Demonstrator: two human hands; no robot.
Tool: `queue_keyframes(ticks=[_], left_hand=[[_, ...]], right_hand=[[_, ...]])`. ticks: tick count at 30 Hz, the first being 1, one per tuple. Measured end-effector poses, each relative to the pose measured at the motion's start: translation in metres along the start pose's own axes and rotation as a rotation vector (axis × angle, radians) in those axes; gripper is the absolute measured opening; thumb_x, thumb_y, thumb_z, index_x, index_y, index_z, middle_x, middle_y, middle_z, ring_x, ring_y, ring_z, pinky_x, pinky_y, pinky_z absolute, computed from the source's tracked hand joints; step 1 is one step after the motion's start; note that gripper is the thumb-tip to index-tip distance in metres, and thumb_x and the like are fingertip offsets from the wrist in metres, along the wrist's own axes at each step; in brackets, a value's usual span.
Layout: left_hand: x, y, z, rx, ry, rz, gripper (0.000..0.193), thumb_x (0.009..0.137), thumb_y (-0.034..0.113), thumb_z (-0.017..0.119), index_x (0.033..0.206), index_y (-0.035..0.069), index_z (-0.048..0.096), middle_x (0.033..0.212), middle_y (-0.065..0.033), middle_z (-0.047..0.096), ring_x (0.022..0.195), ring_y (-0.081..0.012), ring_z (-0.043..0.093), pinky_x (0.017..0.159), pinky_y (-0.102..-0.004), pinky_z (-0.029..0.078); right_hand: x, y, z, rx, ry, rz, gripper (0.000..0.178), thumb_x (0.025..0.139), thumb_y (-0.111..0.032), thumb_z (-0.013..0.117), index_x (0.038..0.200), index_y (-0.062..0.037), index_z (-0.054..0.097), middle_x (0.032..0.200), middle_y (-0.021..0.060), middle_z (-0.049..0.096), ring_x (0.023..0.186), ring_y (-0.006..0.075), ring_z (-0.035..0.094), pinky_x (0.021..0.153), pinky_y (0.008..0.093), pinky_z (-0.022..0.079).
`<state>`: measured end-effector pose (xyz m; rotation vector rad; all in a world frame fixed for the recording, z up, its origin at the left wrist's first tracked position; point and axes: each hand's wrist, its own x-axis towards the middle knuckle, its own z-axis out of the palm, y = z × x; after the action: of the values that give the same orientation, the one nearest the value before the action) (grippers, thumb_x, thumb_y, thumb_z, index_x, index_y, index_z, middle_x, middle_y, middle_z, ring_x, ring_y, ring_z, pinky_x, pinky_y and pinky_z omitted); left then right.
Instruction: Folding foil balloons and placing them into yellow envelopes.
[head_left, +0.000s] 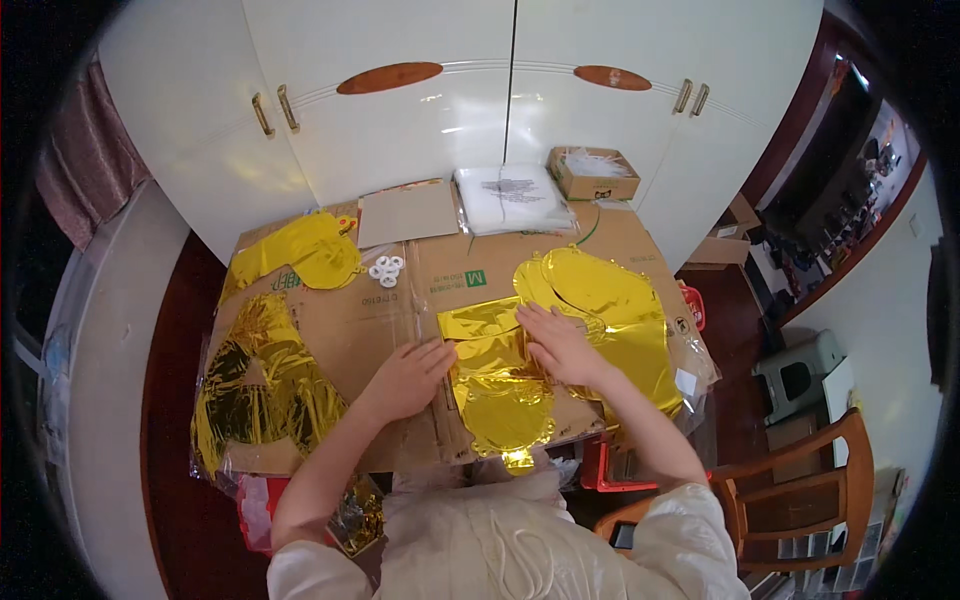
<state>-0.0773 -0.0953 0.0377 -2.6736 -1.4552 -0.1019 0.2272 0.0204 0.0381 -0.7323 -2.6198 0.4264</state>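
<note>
Fingers [434, 356] extended (slightly parted), left hand [408, 378], right hand [562, 347], both touching gold foil [490, 356]

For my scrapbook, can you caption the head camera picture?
Left hand and right hand at either side of shiny gold foil on cardboard.

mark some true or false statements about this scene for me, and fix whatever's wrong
1. The right hand rests on the middle piece of gold foil. True.
2. The left hand is clenched in a fist. False: its fingers are extended, at the left edge of that foil.
3. Small white round pieces lie on the brown cardboard. True.
4. The fringed foil at the left is silver. False: it is gold.
5. An open box stands to the right of the stack of clear bags. True.
6. The wooden chair is on the person's left. False: it is on the right.
</note>
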Motion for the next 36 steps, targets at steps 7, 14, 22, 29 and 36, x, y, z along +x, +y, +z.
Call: queue_keyframes(ticks=[7,14,22,29,36], left_hand=[[-0.002,0.030,0.003,0.179,0.227,0.319,0.038,0.084,0.017,0.057,0.120,0.005,0.062,0.126,-0.0072,0.062,0.118,-0.0196,0.058,0.098,-0.0340,0.047],[0.002,0.028,0.010,0.193,0.294,0.404,0.028,0.085,0.016,0.060,0.109,0.006,0.068,0.113,-0.0068,0.068,0.107,-0.0192,0.063,0.091,-0.0338,0.050],[0.010,0.034,0.009,0.153,0.468,0.342,0.017,0.084,0.014,0.061,0.098,0.007,0.068,0.108,-0.0069,0.069,0.108,-0.0178,0.063,0.086,-0.0323,0.049],[0.012,0.034,0.035,-0.228,0.460,0.044,0.016,0.085,0.012,0.062,0.100,0.009,0.066,0.096,-0.0045,0.072,0.091,-0.0159,0.069,0.086,-0.0336,0.049],[0.009,0.044,0.035,-0.553,0.360,-0.297,0.017,0.091,0.019,0.064,0.103,0.007,0.066,0.084,-0.0109,0.069,0.077,-0.0257,0.067,0.084,-0.0379,0.047]], right_hand=[[-0.040,0.010,-0.026,-0.152,-0.208,-0.275,0.039,0.081,-0.010,0.060,0.120,-0.0055,0.064,0.129,0.0074,0.062,0.124,0.0255,0.055,0.103,0.0392,0.044],[-0.046,0.019,-0.013,-0.182,-0.190,-0.301,0.044,0.080,-0.010,0.061,0.123,-0.0068,0.064,0.128,0.0066,0.062,0.121,0.0243,0.057,0.102,0.0381,0.045],[-0.044,0.017,-0.016,-0.181,-0.211,-0.309,0.043,0.080,-0.013,0.061,0.123,-0.0050,0.064,0.128,0.0082,0.063,0.120,0.0246,0.058,0.104,0.0382,0.045],[-0.044,0.018,-0.019,-0.100,-0.186,-0.280,0.046,0.079,-0.015,0.062,0.124,-0.0051,0.062,0.128,0.0113,0.061,0.120,0.0278,0.056,0.104,0.0415,0.042],[-0.047,0.018,-0.015,-0.008,-0.073,-0.142,0.042,0.077,-0.017,0.067,0.119,-0.0098,0.064,0.122,0.0114,0.063,0.117,0.0285,0.056,0.102,0.0430,0.040]])
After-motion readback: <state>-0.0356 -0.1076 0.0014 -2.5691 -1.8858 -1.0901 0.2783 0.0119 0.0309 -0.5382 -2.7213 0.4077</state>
